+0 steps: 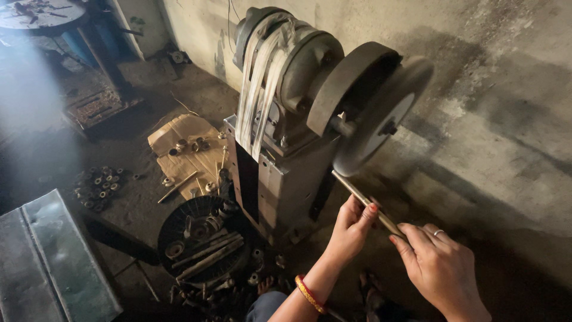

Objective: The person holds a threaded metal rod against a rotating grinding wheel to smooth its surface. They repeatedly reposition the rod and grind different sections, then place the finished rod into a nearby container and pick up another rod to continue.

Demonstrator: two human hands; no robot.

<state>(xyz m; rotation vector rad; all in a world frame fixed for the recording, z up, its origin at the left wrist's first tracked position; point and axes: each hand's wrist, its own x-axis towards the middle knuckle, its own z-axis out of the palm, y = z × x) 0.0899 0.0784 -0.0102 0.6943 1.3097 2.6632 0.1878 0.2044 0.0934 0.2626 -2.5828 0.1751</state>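
A thin metal rod (357, 192) slants up from lower right to upper left, its tip touching the lower rim of a spinning grinding wheel (381, 119). My left hand (351, 226), with a red and gold bangle on its wrist, pinches the rod near its middle. My right hand (438, 265), wearing a ring, grips the rod's lower end. The wheel is mounted on a grey belt-driven grinder (286, 107) standing on a metal pedestal.
A round dark basket (202, 238) with rods and metal parts sits on the floor left of the pedestal. Cardboard (187, 149) with small fittings lies behind it. Several metal rings (98, 188) lie scattered farther left. A metal sheet (53, 262) is at lower left; a concrete wall (494, 119) is at right.
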